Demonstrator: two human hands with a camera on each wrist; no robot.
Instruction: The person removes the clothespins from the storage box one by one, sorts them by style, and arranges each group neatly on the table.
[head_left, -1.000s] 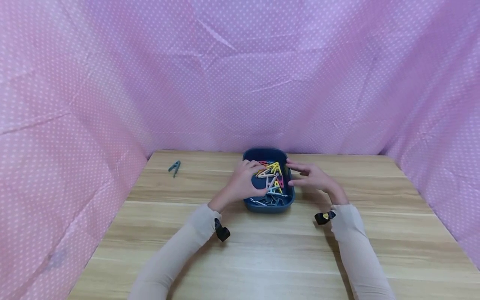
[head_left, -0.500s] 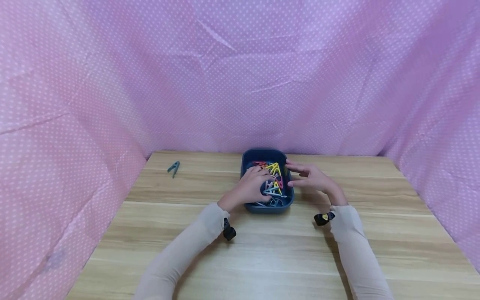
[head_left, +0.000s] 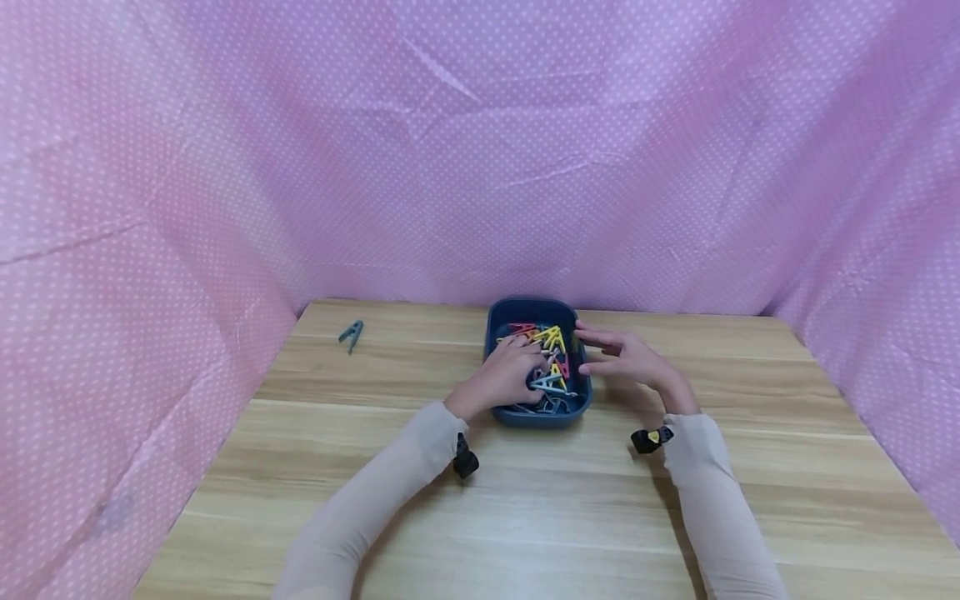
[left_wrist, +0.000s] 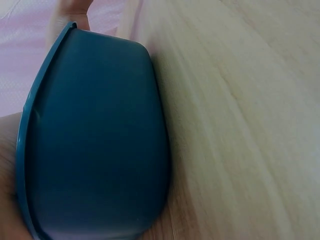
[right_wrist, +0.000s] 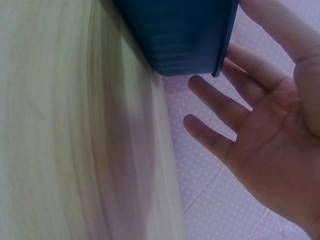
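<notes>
A dark blue rectangular plastic bin [head_left: 536,421] stands on the wooden table, its outer wall [left_wrist: 100,130] filling much of the left wrist view. Inside lie clothespins, among them a yellow one [head_left: 553,336], a red one [head_left: 521,328] and a pale blue one [head_left: 551,384]. My left hand [head_left: 504,375] reaches over the near left rim, fingers down among the clothespins and thumb spread apart from them; its fingertips are partly hidden. At the right rim is my right hand [head_left: 626,358], fingers extended and fingertips right at the edge. The right wrist view shows that palm [right_wrist: 280,135] holding nothing.
A single grey-blue clothespin [head_left: 351,335] lies on the table [head_left: 540,517] at the far left. Behind the table and along its sides hangs a pink polka-dot cloth [head_left: 480,167]. The bin stands close to the table's back edge.
My left hand has moved right and slightly toward me, deeper over the clothespins, uncovering the red ones at the back. My right hand stays at the right rim.
</notes>
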